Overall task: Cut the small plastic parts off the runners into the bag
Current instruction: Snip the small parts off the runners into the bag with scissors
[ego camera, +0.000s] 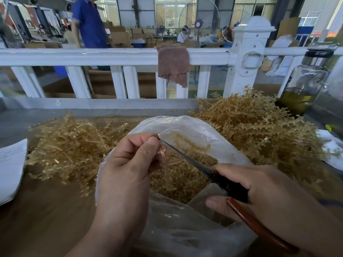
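Observation:
My left hand pinches a thin amber plastic runner over the open mouth of a clear plastic bag. My right hand grips scissors with red-brown handles; the dark blades point up-left and their tip meets the runner at my left fingertips. Many small amber cut parts lie inside the bag. A heap of amber runners sits to the left of the bag, and a taller heap of runners to its right.
The brown table carries white papers at its left edge. A glass bottle with yellowish liquid stands at the back right. A white railing with a brown cloth runs behind. A person in blue stands beyond it.

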